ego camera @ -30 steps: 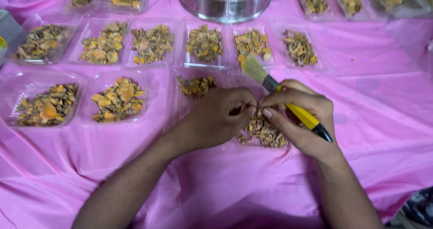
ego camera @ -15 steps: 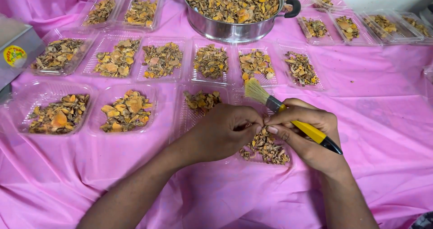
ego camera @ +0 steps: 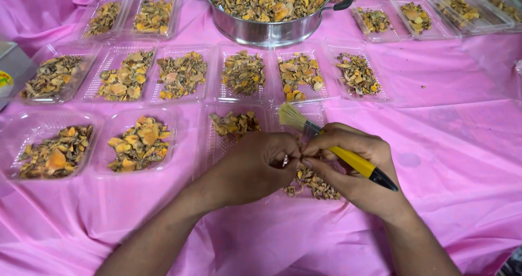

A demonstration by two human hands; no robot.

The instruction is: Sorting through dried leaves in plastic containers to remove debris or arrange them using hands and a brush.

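Two bare hands met over the clear plastic tray [ego camera: 321,113] nearest the person on the pink-clothed table [ego camera: 451,140]. The right hand [ego camera: 353,164] was closed around a yellow-handled brush with pale bristles [ego camera: 331,145], its long axis running from the black end at lower right up to the bristles at upper left. The left hand [ego camera: 258,164] was curled, fingertips pinched against the right's on something too small to tell. Dried orange-brown chips [ego camera: 312,181] lay in the tray just beneath both hands, slightly nearer the right. A steel pot of chips [ego camera: 269,7] stood well beyond
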